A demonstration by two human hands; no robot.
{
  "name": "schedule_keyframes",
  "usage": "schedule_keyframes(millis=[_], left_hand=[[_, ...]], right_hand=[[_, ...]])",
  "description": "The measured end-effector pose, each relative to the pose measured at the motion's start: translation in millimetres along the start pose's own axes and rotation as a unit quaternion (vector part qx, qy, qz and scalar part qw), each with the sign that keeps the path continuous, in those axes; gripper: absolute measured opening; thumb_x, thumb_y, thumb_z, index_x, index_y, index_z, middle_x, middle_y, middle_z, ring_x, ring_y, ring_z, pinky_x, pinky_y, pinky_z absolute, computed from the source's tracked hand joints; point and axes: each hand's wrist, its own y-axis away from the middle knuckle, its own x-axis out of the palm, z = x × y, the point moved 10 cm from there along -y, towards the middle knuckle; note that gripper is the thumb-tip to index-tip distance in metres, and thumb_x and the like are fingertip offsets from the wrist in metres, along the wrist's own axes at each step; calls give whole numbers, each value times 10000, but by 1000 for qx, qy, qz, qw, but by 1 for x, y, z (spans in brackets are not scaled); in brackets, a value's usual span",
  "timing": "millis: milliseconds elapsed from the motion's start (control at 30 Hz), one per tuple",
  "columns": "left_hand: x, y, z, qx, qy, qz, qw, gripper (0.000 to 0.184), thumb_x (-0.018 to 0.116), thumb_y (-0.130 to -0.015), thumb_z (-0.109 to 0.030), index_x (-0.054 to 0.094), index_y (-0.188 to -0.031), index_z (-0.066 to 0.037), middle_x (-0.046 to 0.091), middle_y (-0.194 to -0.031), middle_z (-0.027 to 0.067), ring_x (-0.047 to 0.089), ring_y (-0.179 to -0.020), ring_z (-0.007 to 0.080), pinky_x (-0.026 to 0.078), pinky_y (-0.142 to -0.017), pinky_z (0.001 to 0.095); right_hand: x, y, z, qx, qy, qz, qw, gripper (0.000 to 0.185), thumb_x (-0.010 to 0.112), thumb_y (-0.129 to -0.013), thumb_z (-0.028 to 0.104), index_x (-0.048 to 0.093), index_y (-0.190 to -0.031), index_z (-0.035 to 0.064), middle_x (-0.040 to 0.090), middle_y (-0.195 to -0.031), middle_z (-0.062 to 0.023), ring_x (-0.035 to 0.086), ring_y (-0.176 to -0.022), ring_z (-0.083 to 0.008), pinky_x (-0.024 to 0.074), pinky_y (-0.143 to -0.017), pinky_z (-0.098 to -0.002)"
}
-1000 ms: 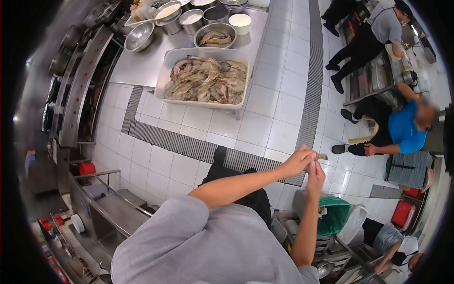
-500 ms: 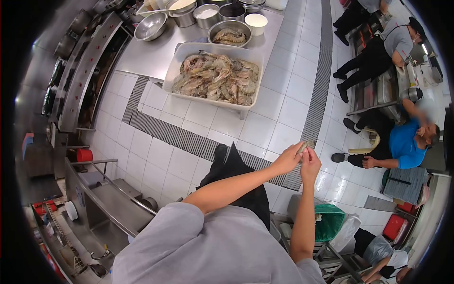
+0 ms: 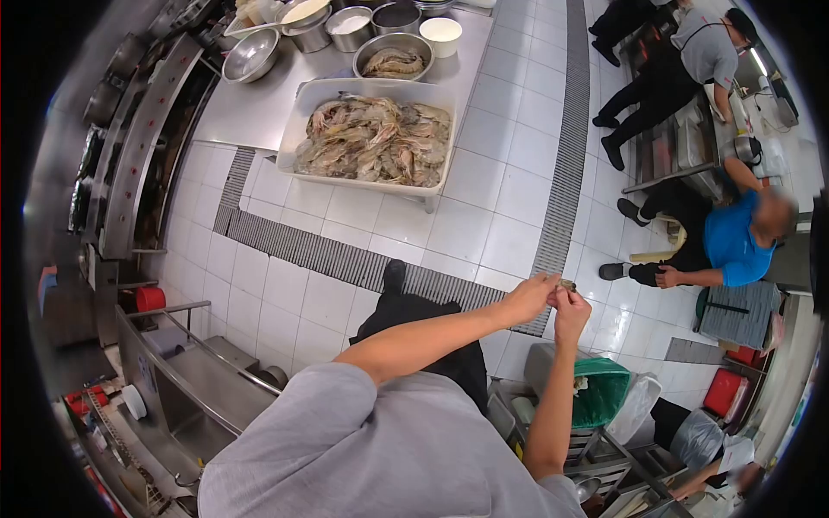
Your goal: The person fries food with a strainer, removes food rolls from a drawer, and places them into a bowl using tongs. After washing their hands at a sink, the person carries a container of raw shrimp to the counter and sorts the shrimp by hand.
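- White tile floor (image 3: 496,181) – open walking room between the table and the seated co-worker; a drain grating (image 3: 319,246) crosses it, with a second strip running up the right.
- Steel table (image 3: 272,104) – front edge and right edge face the tiles.
- Steel rail (image 3: 194,363) – borders the lower left, near the person's left elbow.
- Co-worker in a blue shirt (image 3: 730,237) – seated to the right, well apart from the hands.
- Left hand (image 3: 528,300) – thumb and fingers pinched together on the shrimp, beyond the table, over the floor.
- Right hand (image 3: 571,315) – fingertips closed at the same piece, touching the left fingertips.
- Shrimp (image 3: 566,285) – one small piece at the meeting fingertips; probably a shrimp, too small in view to be sure.
- White tub (image 3: 371,181) – at the table's near right corner, heaped with whole shrimp (image 3: 376,138).
- Steel bowl (image 3: 393,40) – just behind the tub, holding a few shrimp.
- White cup (image 3: 445,49) – beside that bowl, pale contents.
- Steel pot (image 3: 352,41) – white contents.
- Green-lined bin (image 3: 602,393) – right of the right forearm, pale scraps at its lip.
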Motion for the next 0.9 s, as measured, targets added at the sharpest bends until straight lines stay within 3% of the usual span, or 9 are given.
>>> schedule_keyframes(millis=[233,333,400,600,700,767,833,867,900], left_hand=[[44,-5,12,13,-4,39,999,444,473,-876,-19,463,-1315,46,563,-1134,293,597,-996,434,510,-840,458],[48,-10,9,28,-12,60,998,427,493,-881,-56,474,-1300,23,617,-1052,278,615,-971,416,509,-821,460],[81,-9,21,-50,-50,251,965,316,531,-863,-82,587,-1159,13,665,-933,245,641,-906,397,513,-786,459],[142,-5,28,5,-186,324,928,161,580,-814,-81,695,-854,24,677,-937,241,662,-868,381,523,-759,444],[142,13,3,-28,-233,361,902,185,648,-757,-86,712,-913,-10,691,-963,201,670,-913,349,541,-775,426],[175,22,30,-1,-255,363,896,202,620,-761,-67,696,-920,31,681,-970,228,661,-936,375,537,-790,451],[184,25,56,-16,-192,348,918,276,543,-797,-32,647,-1016,100,639,-1065,296,633,-996,420,516,-856,464],[203,23,68,104,-218,357,902,333,511,-824,-59,612,-1088,117,615,-1110,316,615,-1032,430,485,-914,468],[171,19,33,61,-176,329,926,388,486,-886,-129,553,-1152,146,603,-1132,320,591,-1071,439,455,-958,473]], right_hand=[[-30,12,-13,1,5,-80,997,170,580,-869,50,657,-808,-89,659,-705,-87,629,-585,-146,551,-576,-280],[-44,14,-30,26,12,-89,996,174,569,-860,50,651,-790,-86,653,-689,-84,623,-573,-147,541,-557,-275],[-50,16,-42,42,51,-85,994,174,570,-856,54,650,-789,-86,652,-689,-82,621,-574,-148,534,-546,-271],[-83,38,-78,79,40,-208,974,173,583,-835,70,657,-765,-70,641,-672,-86,591,-540,-132,500,-493,-260],[-124,55,-106,45,86,-284,954,176,586,-828,78,660,-759,-65,631,-658,-94,574,-511,-133,499,-477,-261],[-178,86,-140,161,-66,-390,904,188,587,-832,92,670,-771,-65,629,-640,-96,587,-514,-143,505,-466,-272],[-238,112,-154,131,-37,-392,910,184,597,-833,95,646,-752,-63,635,-675,-101,632,-537,-179,541,-477,-298],[-268,132,-147,136,19,-422,896,188,602,-830,95,656,-747,-65,640,-657,-103,637,-531,-178,541,-478,-295],[-293,154,-140,144,74,-444,881,192,607,-827,95,667,-743,-67,646,-640,-106,641,-525,-177,540,-479,-292]])
